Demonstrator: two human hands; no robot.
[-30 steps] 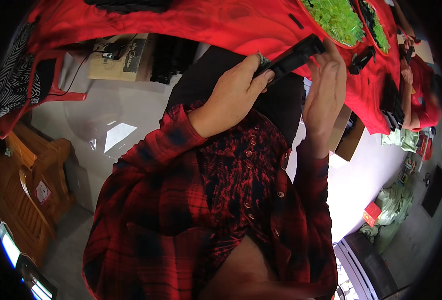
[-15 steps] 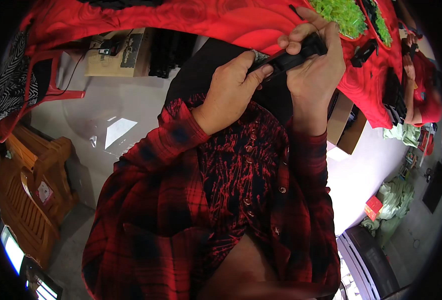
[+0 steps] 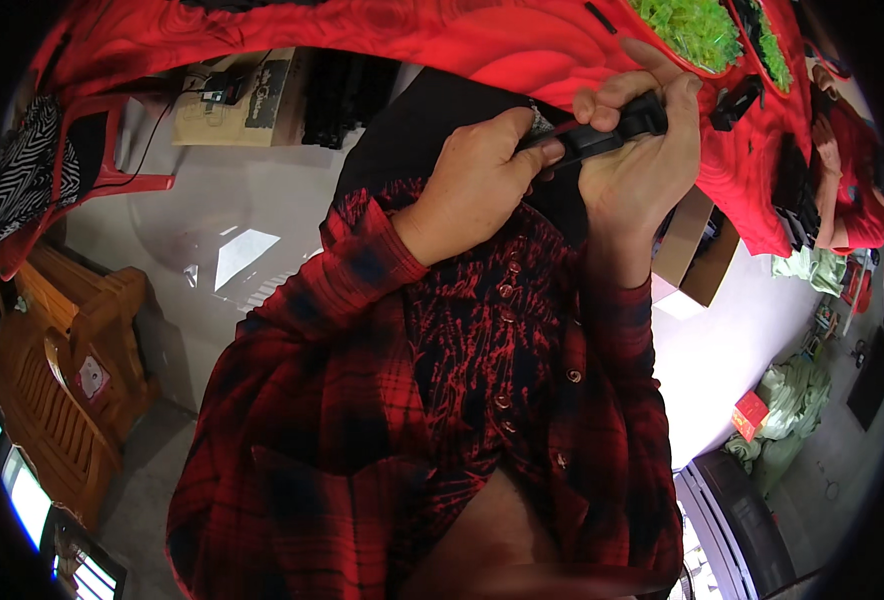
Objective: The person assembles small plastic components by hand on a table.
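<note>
Left hand (image 3: pixel 477 185) and right hand (image 3: pixel 637 160), apart a second ago, now both clamp the black part (image 3: pixel 602 135).

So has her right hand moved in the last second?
Yes. The right hand has closed in on the black part, meeting the left hand just below the red tablecloth's edge.
</note>
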